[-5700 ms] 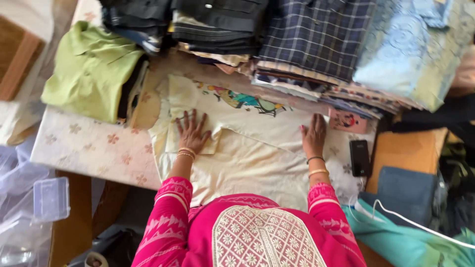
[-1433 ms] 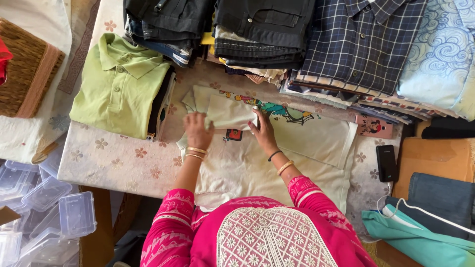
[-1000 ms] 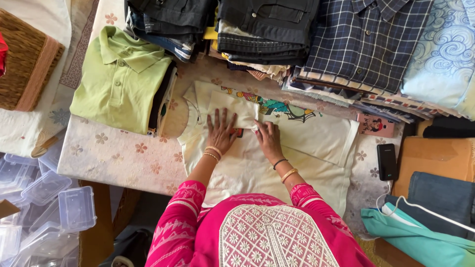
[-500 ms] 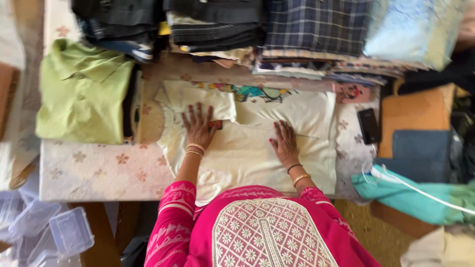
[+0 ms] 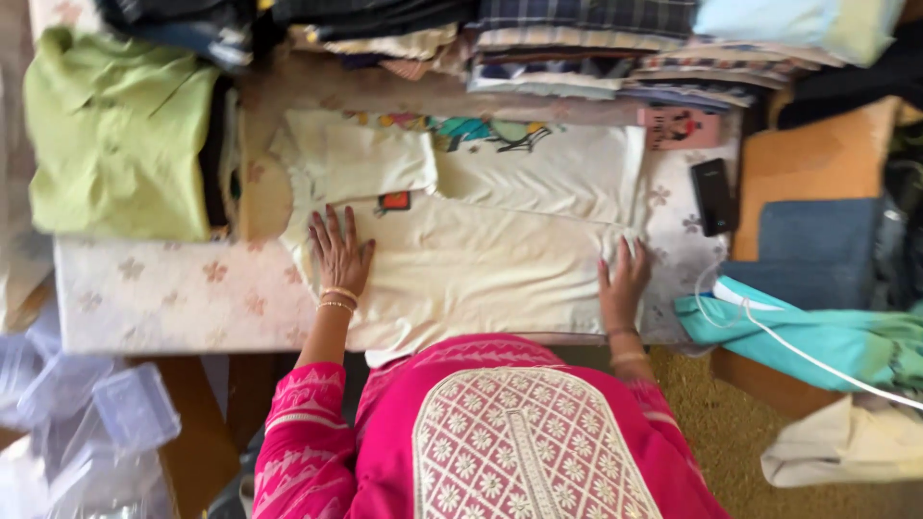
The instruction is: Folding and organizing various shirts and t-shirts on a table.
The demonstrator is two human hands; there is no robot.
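A cream T-shirt (image 5: 481,259) with a colourful print along its far edge lies partly folded on a table covered by a pale floral cloth (image 5: 163,298). My left hand (image 5: 338,252) presses flat on the shirt's left part, fingers spread, just below a small red label (image 5: 394,201). My right hand (image 5: 623,281) lies flat at the shirt's right edge, fingers apart. Neither hand holds anything. Pink patterned sleeves and gold bangles cover my wrists.
A folded green polo shirt (image 5: 120,130) lies at the left. Stacks of folded clothes (image 5: 577,48) line the far side. A black phone (image 5: 713,195) and a small pink card (image 5: 681,127) sit at the right. Turquoise cloth (image 5: 808,332) with a white cable lies right; clear plastic boxes (image 5: 135,408) lower left.
My right hand has slid from the shirt's middle out to its right edge, smoothing the fabric. My left hand stays pressed on the left part. The view shifted slightly.
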